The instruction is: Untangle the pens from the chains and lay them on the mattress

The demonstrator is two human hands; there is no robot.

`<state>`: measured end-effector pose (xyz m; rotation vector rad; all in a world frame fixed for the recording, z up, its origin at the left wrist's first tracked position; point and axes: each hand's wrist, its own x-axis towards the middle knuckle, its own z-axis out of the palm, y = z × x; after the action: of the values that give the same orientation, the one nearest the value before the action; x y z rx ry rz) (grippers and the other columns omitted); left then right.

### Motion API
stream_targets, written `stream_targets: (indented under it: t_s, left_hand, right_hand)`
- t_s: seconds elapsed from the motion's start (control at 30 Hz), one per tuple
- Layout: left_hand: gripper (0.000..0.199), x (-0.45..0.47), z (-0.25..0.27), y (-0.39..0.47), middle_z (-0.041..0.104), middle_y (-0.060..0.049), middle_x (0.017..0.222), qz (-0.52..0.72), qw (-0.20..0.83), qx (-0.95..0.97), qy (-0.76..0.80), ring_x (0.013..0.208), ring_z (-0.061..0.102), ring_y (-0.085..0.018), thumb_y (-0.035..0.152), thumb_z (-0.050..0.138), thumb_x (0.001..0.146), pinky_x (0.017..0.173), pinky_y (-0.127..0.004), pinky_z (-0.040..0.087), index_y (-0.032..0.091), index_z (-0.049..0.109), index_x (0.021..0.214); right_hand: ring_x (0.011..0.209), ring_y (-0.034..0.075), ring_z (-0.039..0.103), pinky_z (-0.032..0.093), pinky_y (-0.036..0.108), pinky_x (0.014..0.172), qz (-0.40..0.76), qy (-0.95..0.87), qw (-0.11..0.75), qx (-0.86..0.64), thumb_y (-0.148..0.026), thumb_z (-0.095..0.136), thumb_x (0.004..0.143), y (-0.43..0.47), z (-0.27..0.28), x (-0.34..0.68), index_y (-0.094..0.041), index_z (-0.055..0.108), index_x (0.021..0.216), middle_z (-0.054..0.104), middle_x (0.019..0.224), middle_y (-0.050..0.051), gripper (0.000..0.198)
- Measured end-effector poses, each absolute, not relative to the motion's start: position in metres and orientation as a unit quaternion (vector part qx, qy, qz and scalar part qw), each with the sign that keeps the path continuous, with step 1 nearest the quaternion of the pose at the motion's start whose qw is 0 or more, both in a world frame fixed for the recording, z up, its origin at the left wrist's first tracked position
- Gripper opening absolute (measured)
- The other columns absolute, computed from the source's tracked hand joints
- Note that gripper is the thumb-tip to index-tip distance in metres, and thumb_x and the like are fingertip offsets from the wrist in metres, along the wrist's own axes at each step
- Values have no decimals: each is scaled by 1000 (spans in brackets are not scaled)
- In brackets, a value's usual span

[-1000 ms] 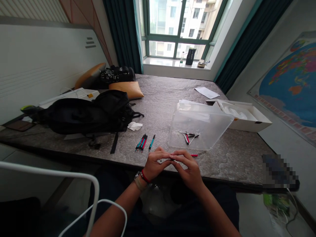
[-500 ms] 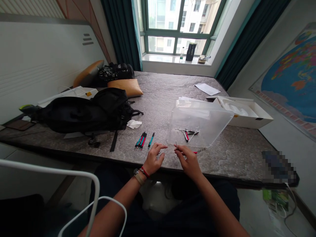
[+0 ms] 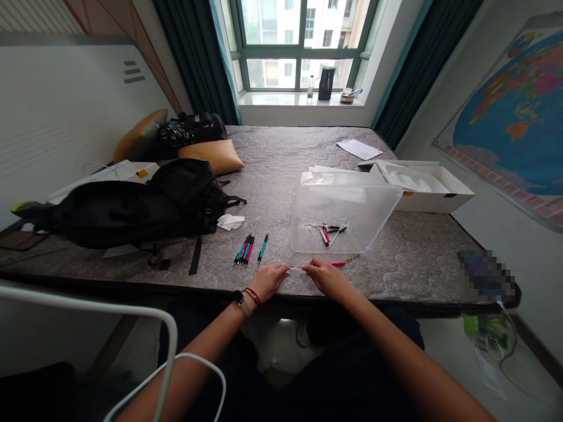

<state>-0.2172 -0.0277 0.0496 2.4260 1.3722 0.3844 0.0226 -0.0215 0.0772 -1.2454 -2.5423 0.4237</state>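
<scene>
A thin white rod (image 3: pixel 296 269), possibly a pen part, stretches level between my two hands. My left hand (image 3: pixel 269 281) pinches its left end, and my right hand (image 3: pixel 326 276) grips the right end. To the left of them, a bunch of teal and red pens (image 3: pixel 244 251) lies on the mattress, with a single teal pen (image 3: pixel 263 248) just beside it. A red pen piece (image 3: pixel 338 264) rests behind my right hand, near a small dark spring-like strip (image 3: pixel 352 258). Several pen parts (image 3: pixel 326 234) sit inside the clear plastic bin (image 3: pixel 369 211).
A black backpack (image 3: pixel 141 205) and a crumpled tissue (image 3: pixel 230 221) lie on the left of the mattress (image 3: pixel 281 152). An open white box (image 3: pixel 433 190) stands right of the bin. A blurred dark device (image 3: pixel 486 275) is at the right edge. A white tube frame (image 3: pixel 167 334) crosses the lower left.
My left hand has gone from open to pinching the rod's left end. The rod has turned from upright to level, and the view has shifted slightly right.
</scene>
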Motion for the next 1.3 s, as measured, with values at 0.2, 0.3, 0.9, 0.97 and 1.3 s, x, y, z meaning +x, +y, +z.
stream_targets:
  t_s: [0.2,0.3,0.9,0.97,1.3]
  left_hand:
    - [36,-218,52,-25,67,-5,99,127,154,852,484,90,63,-18,36,41,99,79,-29,49,27,55,131]
    - [36,-217,53,-25,65,-6,98,127,152,853,483,90,62,-19,36,43,98,80,-30,49,25,56,129]
    - [30,-198,12,-22,67,-5,99,184,83,870,450,94,55,-20,18,48,95,83,-35,43,27,64,119]
    - [29,-194,6,-23,67,-6,101,208,70,859,462,94,55,-20,23,47,96,83,-35,43,27,64,119]
    - [32,-186,9,-21,66,-4,88,200,90,866,449,82,59,-16,40,41,99,71,-26,42,28,64,117]
  right_hand:
    - [88,19,57,43,27,78,122,-889,121,-425,-19,52,94,-21,81,22,-23,69,110,60,93,8,23]
    - [87,18,57,43,26,76,120,-889,119,-425,-18,52,94,-22,82,20,-23,69,107,60,92,7,23]
    - [54,15,60,44,26,54,445,-641,347,-520,-45,61,84,-9,1,-3,-19,64,80,71,69,3,27]
    - [51,15,59,43,25,52,447,-625,357,-531,-45,58,85,-8,-4,-4,-19,63,82,71,68,3,28]
    - [49,18,63,46,26,57,408,-607,362,-578,-45,51,90,-9,-1,-10,-21,62,85,62,46,-2,27]
